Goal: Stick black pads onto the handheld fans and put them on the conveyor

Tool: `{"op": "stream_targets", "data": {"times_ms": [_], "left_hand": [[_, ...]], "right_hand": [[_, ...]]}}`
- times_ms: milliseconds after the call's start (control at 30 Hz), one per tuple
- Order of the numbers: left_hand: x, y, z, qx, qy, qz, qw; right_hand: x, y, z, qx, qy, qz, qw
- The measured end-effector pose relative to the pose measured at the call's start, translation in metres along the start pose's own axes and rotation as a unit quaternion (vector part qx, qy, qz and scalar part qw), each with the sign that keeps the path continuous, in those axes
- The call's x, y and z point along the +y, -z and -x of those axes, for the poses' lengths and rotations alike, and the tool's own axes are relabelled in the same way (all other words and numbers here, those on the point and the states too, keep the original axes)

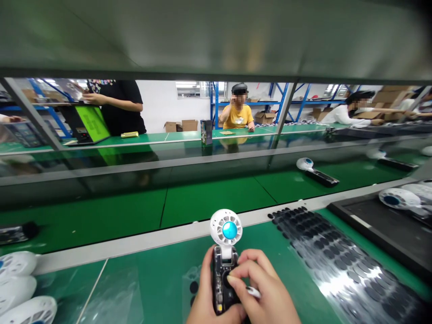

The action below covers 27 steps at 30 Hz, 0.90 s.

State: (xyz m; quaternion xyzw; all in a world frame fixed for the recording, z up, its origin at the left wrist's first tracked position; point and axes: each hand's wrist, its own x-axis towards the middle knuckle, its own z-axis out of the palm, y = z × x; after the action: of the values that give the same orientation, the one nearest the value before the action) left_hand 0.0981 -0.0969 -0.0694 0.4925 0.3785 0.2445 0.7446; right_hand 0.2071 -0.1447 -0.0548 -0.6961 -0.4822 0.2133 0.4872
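Snugly — a handheld fan (222, 270) pinched between left hand (205, 292) and right hand (261, 288)

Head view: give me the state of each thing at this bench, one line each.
Handheld fan, upright, white head facing up, held in both hands
Left hand, wrapped around the fan's black handle
Right hand, fingers pressed on the handle's front
Sheet of black round pads, lying flat on the green bench
Black tray, on the bench, holding white fan heads
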Motion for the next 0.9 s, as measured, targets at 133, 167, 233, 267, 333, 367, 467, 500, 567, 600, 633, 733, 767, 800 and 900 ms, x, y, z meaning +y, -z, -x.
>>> {"op": "stream_targets", "data": {"times_ms": [133,167,233,267,333,367,467,500,567,600,633,733,767,800,900], "left_hand": [[-0.002,0.001,0.000,-0.005,-0.007,-0.006,1.000],[-0.004,0.001,-0.001,-0.007,-0.012,0.003,1.000],[-0.008,0.002,-0.001,-0.010,-0.020,0.022,1.000],[-0.009,0.002,-0.002,-0.010,-0.023,0.029,0.999],[-0.010,0.002,-0.002,-0.005,-0.025,0.024,0.999],[-0.011,0.002,-0.002,0.001,-0.024,0.014,1.000],[-0.010,0.002,-0.002,0.012,-0.021,-0.013,1.000],[-0.009,0.002,-0.002,0.008,-0.021,-0.018,1.000],[-0.008,0.002,-0.001,-0.010,-0.020,-0.022,1.000],[-0.008,0.002,-0.001,-0.019,-0.024,-0.015,0.999],[-0.007,0.002,0.000,-0.025,-0.029,0.000,0.999],[-0.005,0.003,0.001,-0.030,-0.033,0.070,0.997],[-0.005,0.004,0.001,-0.034,-0.029,0.096,0.994],[-0.004,0.005,0.001,-0.042,-0.022,0.123,0.991],[-0.003,0.006,-0.001,-0.080,-0.014,0.223,0.971]], "right_hand": [[0.007,-0.004,0.003,0.003,0.039,0.029,0.999],[0.008,-0.005,0.004,0.005,0.048,0.037,0.998],[0.010,-0.006,0.006,0.007,0.057,0.048,0.997],[0.010,-0.007,0.007,0.009,0.057,0.050,0.997],[0.009,-0.007,0.007,0.015,0.048,0.045,0.998],[0.009,-0.007,0.007,0.023,0.035,0.040,0.998],[0.009,-0.008,0.006,0.044,-0.055,-0.004,0.998],[0.009,-0.008,0.005,0.045,-0.089,-0.028,0.995],[0.009,-0.009,0.004,0.037,-0.135,-0.082,0.987],[0.009,-0.008,0.003,0.029,-0.140,-0.110,0.984],[0.008,-0.007,0.002,0.019,-0.138,-0.135,0.981],[0.006,0.004,-0.003,-0.029,-0.130,-0.170,0.976],[0.005,0.010,-0.005,-0.052,-0.128,-0.158,0.978],[0.005,0.017,-0.007,-0.081,-0.127,-0.133,0.980],[0.006,0.035,-0.013,-0.135,-0.132,-0.027,0.982]]}}
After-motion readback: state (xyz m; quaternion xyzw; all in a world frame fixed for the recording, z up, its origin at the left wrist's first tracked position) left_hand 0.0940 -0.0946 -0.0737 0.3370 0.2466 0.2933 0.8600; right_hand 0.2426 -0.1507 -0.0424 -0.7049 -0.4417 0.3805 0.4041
